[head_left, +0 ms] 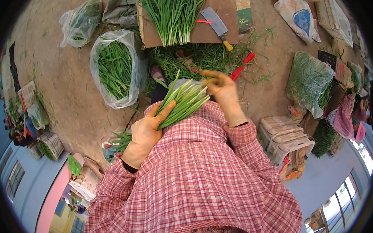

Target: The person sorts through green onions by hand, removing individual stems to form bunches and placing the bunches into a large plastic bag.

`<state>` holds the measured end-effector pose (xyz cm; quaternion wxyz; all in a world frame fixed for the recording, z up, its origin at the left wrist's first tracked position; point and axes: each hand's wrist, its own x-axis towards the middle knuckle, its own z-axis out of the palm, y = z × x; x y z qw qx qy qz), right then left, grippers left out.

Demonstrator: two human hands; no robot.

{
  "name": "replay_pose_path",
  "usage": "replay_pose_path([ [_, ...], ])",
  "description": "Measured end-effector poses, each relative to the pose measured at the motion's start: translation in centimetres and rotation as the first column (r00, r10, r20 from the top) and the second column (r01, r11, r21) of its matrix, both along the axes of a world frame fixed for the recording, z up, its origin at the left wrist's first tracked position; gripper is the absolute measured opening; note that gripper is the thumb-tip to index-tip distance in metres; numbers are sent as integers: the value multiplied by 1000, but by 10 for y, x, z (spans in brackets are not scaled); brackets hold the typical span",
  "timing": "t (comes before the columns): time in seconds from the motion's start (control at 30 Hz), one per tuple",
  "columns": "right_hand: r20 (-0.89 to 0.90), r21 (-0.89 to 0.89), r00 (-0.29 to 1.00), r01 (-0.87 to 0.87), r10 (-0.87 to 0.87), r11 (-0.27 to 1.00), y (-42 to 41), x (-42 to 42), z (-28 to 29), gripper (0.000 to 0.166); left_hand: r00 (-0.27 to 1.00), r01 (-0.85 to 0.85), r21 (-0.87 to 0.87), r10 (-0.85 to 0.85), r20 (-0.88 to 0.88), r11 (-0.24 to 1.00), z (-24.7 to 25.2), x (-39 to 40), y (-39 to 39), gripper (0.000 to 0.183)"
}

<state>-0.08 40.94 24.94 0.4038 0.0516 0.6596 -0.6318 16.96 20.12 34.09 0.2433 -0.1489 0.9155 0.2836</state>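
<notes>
A bunch of garlic chives (183,104) lies across my lap with its pale stem ends towards the right. Gloved, my left hand (146,130) is wrapped around the bunch, thumb on top; the leafy end trails out behind that wrist. My right hand (221,88), also gloved, is at the pale stem ends with its fingers bent and slightly blurred. Whether it pinches a stem cannot be made out. Beyond my knees, more garlic chives (172,17) lie on a brown board (222,8). A cleaver (215,21) with a yellow-ended handle rests beside them.
An open plastic bag (137,68) of chives stands left of my legs. Loose trimmings (212,57) and red strips (243,65) lie before me on the floor. At right are a filled plastic bag (309,80) and a taped foam box (282,128). Other people (20,133) sit far left.
</notes>
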Motion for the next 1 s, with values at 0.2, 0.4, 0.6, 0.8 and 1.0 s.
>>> replay_pose_path([
  [0.2,-621,191,754,-119,214,974,0,-17,31,31,998,51,-106,-54,-27,993,1,-1,6,79],
  [0.4,-482,308,638,-519,601,798,-13,-7,22,13,986,116,-179,-135,-101,977,0,1,9,75],
  [0.6,-578,308,733,-211,359,928,9,-34,17,20,987,122,-200,-140,-77,972,3,2,11,83],
  [0.8,-206,264,719,-612,664,745,13,-15,22,23,981,130,-164,-152,-124,978,-3,7,11,85],
  [1.0,-241,329,798,-468,552,820,11,-24,21,20,981,162,-236,-183,-70,958,5,4,16,77],
])
